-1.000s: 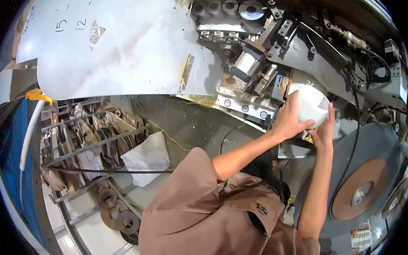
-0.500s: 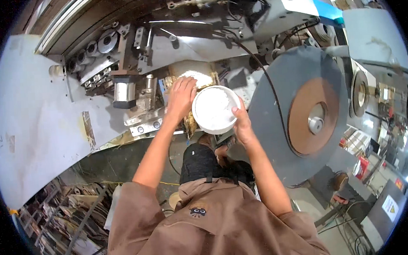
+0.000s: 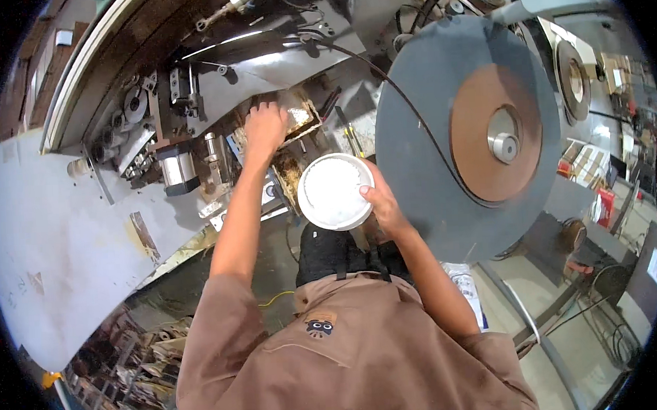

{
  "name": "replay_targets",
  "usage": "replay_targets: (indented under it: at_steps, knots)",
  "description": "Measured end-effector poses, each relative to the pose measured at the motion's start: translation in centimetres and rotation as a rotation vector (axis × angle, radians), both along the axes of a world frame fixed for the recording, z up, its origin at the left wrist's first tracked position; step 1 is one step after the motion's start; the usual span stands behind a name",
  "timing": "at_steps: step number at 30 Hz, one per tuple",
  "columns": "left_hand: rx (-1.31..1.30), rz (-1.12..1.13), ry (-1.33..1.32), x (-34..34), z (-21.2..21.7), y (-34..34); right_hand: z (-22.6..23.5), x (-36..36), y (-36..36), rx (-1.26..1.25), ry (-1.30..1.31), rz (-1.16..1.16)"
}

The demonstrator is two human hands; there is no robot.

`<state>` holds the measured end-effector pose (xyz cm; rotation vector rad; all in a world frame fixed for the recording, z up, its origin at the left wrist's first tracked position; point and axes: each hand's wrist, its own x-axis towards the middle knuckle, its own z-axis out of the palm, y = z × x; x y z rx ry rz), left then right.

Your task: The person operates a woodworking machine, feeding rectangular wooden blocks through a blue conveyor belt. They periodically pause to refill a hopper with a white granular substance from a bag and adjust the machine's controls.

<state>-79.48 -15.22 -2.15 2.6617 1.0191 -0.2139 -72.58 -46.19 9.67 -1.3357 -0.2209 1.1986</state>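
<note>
My right hand point(image 3: 382, 205) grips the rim of a round white container point(image 3: 334, 191) filled with something white, held level in front of the machine. My left hand point(image 3: 265, 127) reaches forward into the machine, its fingers curled at the edge of a small open tray point(image 3: 300, 117) that holds yellowish grainy stuff. I cannot tell whether the left hand has anything in it. Both arms come out of brown sleeves at the bottom of the picture.
A large grey disc with a brown centre point(image 3: 479, 125) stands right of the container. A grey machine panel point(image 3: 66, 238) runs to the left, with rollers and a silver cylinder point(image 3: 177, 171) above it. Racks of paper parts point(image 3: 141, 363) lie lower left.
My left hand has let go of the white container and moved up and left into the machine. The container is now in my right hand alone. My view has swung right.
</note>
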Motion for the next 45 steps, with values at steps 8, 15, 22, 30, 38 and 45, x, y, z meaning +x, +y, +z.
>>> replay_targets:
  at_steps: [8, 15, 22, 30, 38, 45]
  knots:
    - [0.089, -0.106, -0.154, -0.8, -1.2, -2.3, -0.1, -1.1, -1.1, 0.043, 0.155, -0.028]
    - [-0.242, -0.035, 0.134, 1.2, -5.8, 3.6, 1.1, -2.4, -0.9, 0.042, 0.218, -0.005]
    - [0.047, -0.040, -0.135, -0.1, -0.6, -1.8, 1.0, -3.5, -1.3, 0.021, 0.277, -0.046]
    - [-0.032, -0.112, -0.059, -0.6, -3.5, -1.3, 0.7, -3.3, -0.7, -0.029, 0.270, 0.007]
    - [-0.224, 0.003, 0.129, 1.6, -4.2, 3.2, 1.0, -3.3, 0.6, 0.014, 0.260, -0.008]
    - [-0.156, 0.247, -0.556, -4.9, 2.1, -2.1, -0.8, -3.2, 3.8, -0.009, 0.318, -0.137]
